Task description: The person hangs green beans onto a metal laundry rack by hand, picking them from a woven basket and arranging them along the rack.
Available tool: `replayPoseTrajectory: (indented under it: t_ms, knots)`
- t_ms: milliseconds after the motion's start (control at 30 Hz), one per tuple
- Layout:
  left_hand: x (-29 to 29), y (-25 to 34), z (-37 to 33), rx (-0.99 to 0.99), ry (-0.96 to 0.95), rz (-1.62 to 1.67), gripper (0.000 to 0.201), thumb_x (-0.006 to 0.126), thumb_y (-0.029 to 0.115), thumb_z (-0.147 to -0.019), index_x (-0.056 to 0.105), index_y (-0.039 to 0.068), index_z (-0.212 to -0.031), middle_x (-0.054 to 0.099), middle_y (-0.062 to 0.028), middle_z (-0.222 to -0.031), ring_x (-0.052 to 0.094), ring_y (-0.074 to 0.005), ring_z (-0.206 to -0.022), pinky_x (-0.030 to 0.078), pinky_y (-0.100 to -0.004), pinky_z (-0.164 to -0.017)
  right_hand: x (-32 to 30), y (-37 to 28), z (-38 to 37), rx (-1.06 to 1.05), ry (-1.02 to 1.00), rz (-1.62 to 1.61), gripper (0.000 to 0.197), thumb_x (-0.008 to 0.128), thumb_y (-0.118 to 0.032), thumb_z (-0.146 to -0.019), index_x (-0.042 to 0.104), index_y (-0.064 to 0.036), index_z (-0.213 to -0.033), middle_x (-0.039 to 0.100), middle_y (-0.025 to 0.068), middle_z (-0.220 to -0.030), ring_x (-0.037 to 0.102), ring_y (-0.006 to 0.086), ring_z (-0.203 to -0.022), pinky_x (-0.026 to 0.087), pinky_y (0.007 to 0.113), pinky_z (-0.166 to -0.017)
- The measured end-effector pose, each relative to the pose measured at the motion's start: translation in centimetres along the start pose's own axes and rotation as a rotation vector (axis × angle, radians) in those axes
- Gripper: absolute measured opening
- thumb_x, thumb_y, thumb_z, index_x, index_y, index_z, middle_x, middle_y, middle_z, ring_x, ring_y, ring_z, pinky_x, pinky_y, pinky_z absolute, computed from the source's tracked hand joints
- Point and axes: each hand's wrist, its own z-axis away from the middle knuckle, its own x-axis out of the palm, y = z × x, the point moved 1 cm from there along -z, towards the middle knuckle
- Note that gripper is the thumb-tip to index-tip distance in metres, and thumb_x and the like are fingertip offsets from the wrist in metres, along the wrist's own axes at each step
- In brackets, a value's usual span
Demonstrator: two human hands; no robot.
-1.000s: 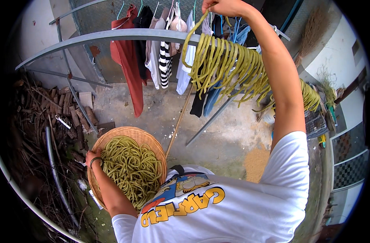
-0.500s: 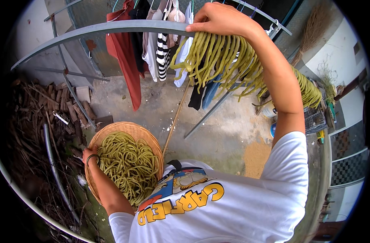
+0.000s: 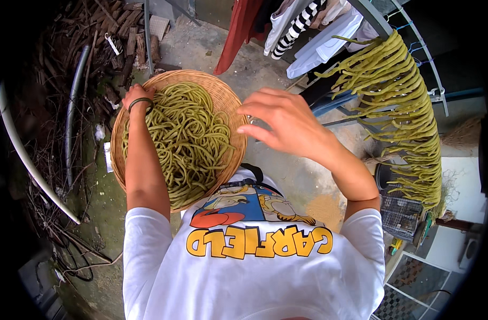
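Hands (image 3: pixel 287 122) at basket (image 3: pixel 222 96), floor (image 3: pixel 201 48) apparently concrete

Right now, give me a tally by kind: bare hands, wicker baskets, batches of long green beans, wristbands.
Bare hands: 2 (left hand, right hand)
Wicker basket: 1
Bean batches: 2 (basket heap, hanging row over the grey rail)
Dark wristband: 1
Total: 6

Soft, diffuse daylight; edges bowed, corners black.

Right grip (image 3: pixel 286 121) off rail (image 3: pixel 373 16), near basket (image 3: pixel 222 100)
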Motion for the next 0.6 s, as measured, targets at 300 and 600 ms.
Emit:
replayPoseTrajectory:
  t_ms: [300, 600]
  knots:
    - [-0.6, 0.7, 0.6, 0.035, 0.087, -0.024, 0.063, 0.064, 0.059, -0.074, 0.061, 0.010, -0.113, 0.059, -0.0084, -0.120, 0.055, -0.0262, -0.114, 0.040, -0.0429, -0.094, 24.0, 2.5, -2.8, -0.131, -0.159, 0.264, 0.024, 0.065, -0.010, -0.064, 0.070, -0.0049, -0.088, 0.060, 0.0077, -0.083, 0.052, 0.0241, -0.095, 0.045, 0.036, -0.083]
    - [-0.4, 0.0, 0.5, -0.023, 0.044, -0.016, 0.064, 0.064, 0.058, -0.075, 0.059, 0.012, -0.118, 0.057, -0.0091, -0.124, 0.053, -0.0259, -0.117, 0.039, -0.0437, -0.097, 12.7, 2.8, -2.4, 0.308, -0.134, -0.912, 0.020, 0.065, -0.010, -0.087, 0.066, 0.0031, -0.102, 0.070, 0.0081, -0.092, 0.064, 0.0115, -0.085, 0.050, 0.025, -0.076]
